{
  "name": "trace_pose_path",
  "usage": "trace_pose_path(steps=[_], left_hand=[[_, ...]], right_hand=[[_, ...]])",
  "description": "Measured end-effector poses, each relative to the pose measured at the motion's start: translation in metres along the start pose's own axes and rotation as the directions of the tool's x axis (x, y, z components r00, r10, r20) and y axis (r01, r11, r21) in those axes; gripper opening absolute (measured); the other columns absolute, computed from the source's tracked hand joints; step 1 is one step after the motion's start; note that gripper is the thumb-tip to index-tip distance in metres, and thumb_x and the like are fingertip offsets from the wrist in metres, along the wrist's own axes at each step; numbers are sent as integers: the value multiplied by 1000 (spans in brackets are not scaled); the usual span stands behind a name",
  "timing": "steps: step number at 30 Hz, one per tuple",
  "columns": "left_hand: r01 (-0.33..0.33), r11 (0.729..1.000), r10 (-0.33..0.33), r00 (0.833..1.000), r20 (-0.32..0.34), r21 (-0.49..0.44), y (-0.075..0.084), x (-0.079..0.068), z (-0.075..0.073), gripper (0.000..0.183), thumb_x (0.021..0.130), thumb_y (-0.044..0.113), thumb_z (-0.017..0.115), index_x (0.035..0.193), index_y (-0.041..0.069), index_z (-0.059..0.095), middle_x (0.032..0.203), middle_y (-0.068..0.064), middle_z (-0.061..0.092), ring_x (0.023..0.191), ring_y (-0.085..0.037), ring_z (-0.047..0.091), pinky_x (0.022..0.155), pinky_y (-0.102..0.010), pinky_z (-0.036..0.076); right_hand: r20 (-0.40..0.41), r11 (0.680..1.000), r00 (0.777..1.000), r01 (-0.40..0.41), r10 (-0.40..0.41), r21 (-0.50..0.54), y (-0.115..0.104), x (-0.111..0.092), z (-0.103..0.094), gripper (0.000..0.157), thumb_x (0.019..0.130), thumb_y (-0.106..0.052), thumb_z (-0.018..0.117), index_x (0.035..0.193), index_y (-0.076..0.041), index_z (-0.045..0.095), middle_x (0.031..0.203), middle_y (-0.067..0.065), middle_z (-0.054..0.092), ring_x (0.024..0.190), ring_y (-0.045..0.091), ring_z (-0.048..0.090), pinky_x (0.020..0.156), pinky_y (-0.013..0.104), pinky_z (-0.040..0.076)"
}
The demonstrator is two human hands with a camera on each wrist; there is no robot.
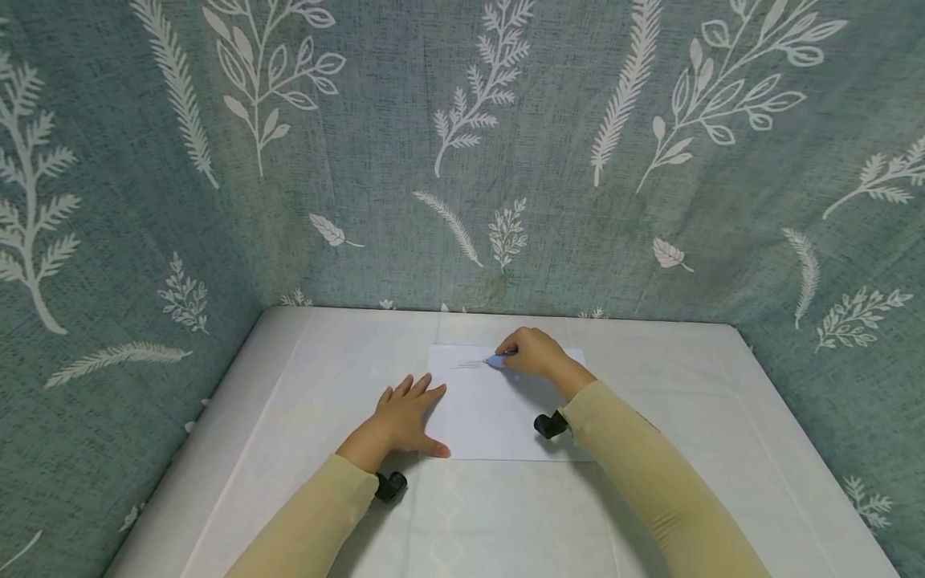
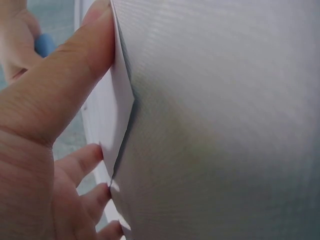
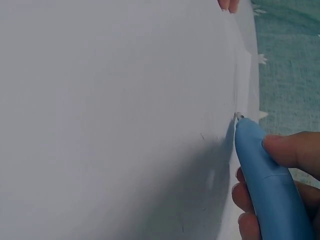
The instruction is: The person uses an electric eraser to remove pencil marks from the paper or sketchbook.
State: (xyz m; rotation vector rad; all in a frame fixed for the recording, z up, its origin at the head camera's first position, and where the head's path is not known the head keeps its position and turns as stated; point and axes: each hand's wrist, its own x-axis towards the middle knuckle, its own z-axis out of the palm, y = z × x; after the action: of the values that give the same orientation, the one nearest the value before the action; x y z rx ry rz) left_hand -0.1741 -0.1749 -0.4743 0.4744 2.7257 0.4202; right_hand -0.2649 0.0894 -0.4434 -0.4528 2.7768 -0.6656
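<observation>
A white sheet of paper (image 1: 499, 417) lies on the table, with several thin grey lines (image 1: 468, 365) near its top edge. My right hand (image 1: 536, 353) grips a thick blue electric eraser (image 3: 272, 185) between thumb and fingers. The eraser's pale tip meets the paper by the right end of the lines. Small dark bits (image 3: 202, 136) are scattered on the sheet in the right wrist view. My left hand (image 1: 408, 417) rests spread at the paper's left edge, thumb and fingertips touching it. In the left wrist view, the paper's near corner lifts slightly off the table.
A white cloth covers the table (image 1: 347, 353). Green curtains (image 1: 390, 160) with white leaf prints stand behind it and on both sides. Small black cameras (image 1: 551, 425) sit at both wrists, by the beige sleeves.
</observation>
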Motion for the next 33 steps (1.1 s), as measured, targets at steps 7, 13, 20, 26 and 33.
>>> trace_pose_path(steps=[7,13,20,26,33], left_hand=[[-7,1000,7,1000,-10,4,0,1,1,113,64,63,86,157,22,37,166,-11,19,152,-41,10,117,-65,9],[-8,1000,8,1000,-9,1,0,1,0,113,64,62,87,157,22,37,166,-11,19,152,-42,10,117,-65,9],[-3,1000,3,1000,-12,2,1,1,1,113,64,62,87,157,22,37,166,-11,19,152,-41,10,117,-65,10],[6,1000,-6,1000,-16,2,3,1,0,112,64,61,87,157,22,37,166,-12,20,151,-42,10,117,-65,10],[9,1000,-9,1000,-18,2,4,3,1,113,64,62,87,157,22,37,166,-11,19,152,-41,10,117,-65,9]], right_hand=[[-30,1000,1000,8,-9,-13,0,1,1,19,92,-17,74,111,-16,79,120,3,72,113,24,65,96,44,50],[-39,999,999,-1,-1,-53,-3,0,1,19,92,-19,74,110,-17,79,121,3,71,115,26,64,98,45,50],[10,995,999,47,-47,-85,-5,2,0,18,93,-20,73,110,-19,79,122,3,71,114,25,64,97,44,50],[1,995,999,45,-45,-94,-5,1,-1,19,94,-19,71,112,-18,79,121,3,71,115,26,64,98,45,50],[3,994,999,51,-51,-92,-4,3,-2,20,94,-20,72,113,-17,78,121,3,71,115,26,64,98,45,50]])
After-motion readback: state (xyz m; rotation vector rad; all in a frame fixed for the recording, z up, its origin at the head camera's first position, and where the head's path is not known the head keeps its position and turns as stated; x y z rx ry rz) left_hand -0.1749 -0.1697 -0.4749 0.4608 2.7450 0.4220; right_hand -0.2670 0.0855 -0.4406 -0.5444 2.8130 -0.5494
